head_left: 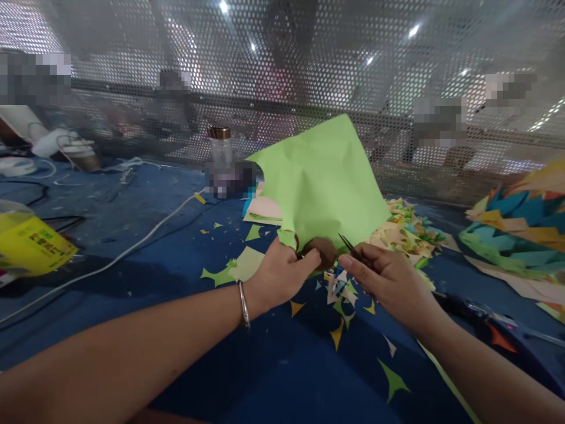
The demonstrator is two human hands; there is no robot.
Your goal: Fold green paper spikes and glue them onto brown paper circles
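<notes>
Holding a sheet of green paper [324,176] up off the worktop [273,377], the left hand [282,274] is pinching the sheet's lower edge between thumb and fingers. The sheet is rising away from both hands, tilting up and back toward the mesh screen [282,70].

- Right hand [388,282]: closing around small scissors [353,250], whose dark blades are pointing up and left at the sheet's lower edge, just beside the left thumb. The right hand is the nearer to the cut line; the left fingers are lying very close to the blade tips.
- Bracelet [243,303]: sitting on the left wrist.
- Paper scraps [339,306]: lying scattered on the blue worktop beneath and between the hands.
- Heap of cut paper [408,232]: lying just right of the sheet.
- Stack of coloured paper [516,229]: lying at far right.
- Yellow bottle [29,241]: lying at far left, well apart.
- Glass jar [220,147]: standing behind the sheet.
- White cable [132,250]: running across the worktop on the left.
</notes>
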